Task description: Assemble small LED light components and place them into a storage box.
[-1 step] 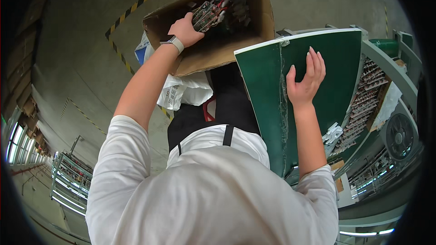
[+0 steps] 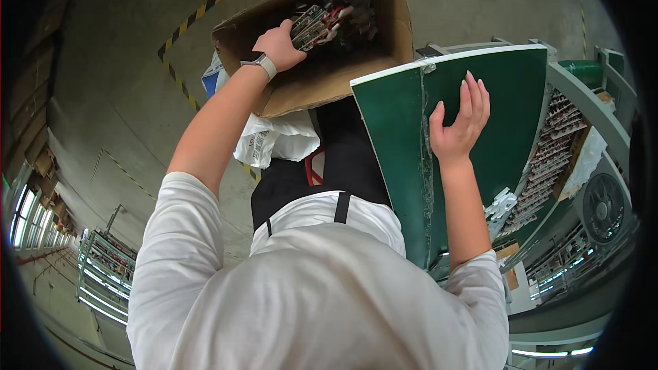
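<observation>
In the cardboard box (image 2: pixel 336 89), my left hand (image 2: pixel 282 46) is closed on a bundle of circuit boards (image 2: pixel 310 27) with red wires and pale connectors. The far ends of the boards hang over the dark inside of the box, where more dark parts (image 2: pixel 362 14) lie in shadow. My right hand (image 2: pixel 460 123) is open over the green tabletop (image 2: pixel 507 96), fingers stretched apart and nothing in them. Whether its palm touches the surface I cannot tell.
A white plastic bag (image 2: pixel 277 142) hangs below the box's near edge. Clear tape (image 2: pixel 426 157) runs along a seam in the tabletop. To the right stand rows of circuit boards (image 2: pixel 541 164), crumpled white plastic (image 2: pixel 502 203) and a black fan (image 2: pixel 603 205). Striped tape (image 2: pixel 205 10) marks the floor.
</observation>
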`<action>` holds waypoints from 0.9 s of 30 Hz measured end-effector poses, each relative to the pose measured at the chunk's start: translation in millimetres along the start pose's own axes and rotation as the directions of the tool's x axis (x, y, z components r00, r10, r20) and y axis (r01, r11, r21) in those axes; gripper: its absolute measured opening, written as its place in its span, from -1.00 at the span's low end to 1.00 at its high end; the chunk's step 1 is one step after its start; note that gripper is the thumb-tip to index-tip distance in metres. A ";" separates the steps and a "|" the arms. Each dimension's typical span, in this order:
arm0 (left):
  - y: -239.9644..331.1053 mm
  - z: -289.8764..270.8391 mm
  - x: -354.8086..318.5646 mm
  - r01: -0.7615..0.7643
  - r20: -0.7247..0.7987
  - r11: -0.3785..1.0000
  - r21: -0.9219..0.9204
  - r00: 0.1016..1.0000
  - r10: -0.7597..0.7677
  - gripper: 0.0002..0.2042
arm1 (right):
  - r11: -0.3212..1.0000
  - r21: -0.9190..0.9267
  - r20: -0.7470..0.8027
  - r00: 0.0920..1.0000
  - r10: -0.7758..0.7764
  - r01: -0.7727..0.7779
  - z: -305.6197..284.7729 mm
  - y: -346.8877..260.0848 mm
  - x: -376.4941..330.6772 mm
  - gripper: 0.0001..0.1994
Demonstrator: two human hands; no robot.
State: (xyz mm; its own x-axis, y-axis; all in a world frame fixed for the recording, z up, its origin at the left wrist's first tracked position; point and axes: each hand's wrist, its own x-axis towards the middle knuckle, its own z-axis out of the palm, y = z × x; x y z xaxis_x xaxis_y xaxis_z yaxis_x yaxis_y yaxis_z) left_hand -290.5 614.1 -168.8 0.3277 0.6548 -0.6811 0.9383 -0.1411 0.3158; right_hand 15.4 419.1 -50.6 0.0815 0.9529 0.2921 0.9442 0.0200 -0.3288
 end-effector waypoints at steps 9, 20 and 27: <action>26.2 27.0 63.8 -0.019 0.315 0.995 0.098 0.949 -0.013 -0.41 | 0.996 -0.079 0.013 0.999 0.041 -0.040 2.4 -2.4 2.8 -0.50; 94.7 47.6 115.3 -0.768 0.432 0.317 0.557 0.594 0.679 -0.61 | 0.981 -0.118 0.073 0.984 0.163 -0.154 5.0 -6.3 -3.1 -0.57; 93.7 99.5 158.9 -0.828 0.574 -0.047 0.558 0.345 0.742 -0.79 | 0.970 -0.185 0.108 0.978 0.181 -0.159 4.8 -6.6 1.6 -0.58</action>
State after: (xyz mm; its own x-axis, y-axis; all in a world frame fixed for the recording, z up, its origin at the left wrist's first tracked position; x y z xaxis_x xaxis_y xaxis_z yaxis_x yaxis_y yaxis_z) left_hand -139.5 631.1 -313.1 0.8731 -0.3056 -0.3798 -0.2541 -0.9502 0.1804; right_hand 7.7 422.0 -52.3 0.2157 0.9679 0.1286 0.9619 -0.1880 -0.1986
